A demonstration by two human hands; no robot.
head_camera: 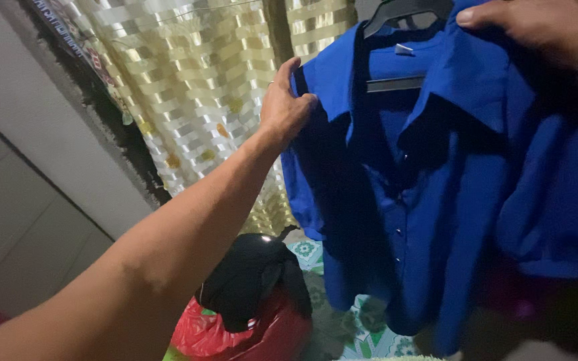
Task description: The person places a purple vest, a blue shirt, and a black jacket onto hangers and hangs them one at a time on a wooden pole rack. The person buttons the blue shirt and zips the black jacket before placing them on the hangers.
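left hand [283, 107] fingers pinched bright blue button-up shirt [436, 200] at shoulder | right hand [536, 27] fingers pressed on collar | dark plastic hanger [403, 10] inside | black cloth [252, 277] on red bag [262, 337] below

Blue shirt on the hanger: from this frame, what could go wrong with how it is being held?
1. The left hand pinches only the shoulder edge of the blue shirt; the cloth could slide off the dark hanger on that side.
2. The right hand rests on the other shoulder near the collar; uneven pulling might skew the collar.
3. The hem hangs just above the black cloth on the red bag and could snag there.
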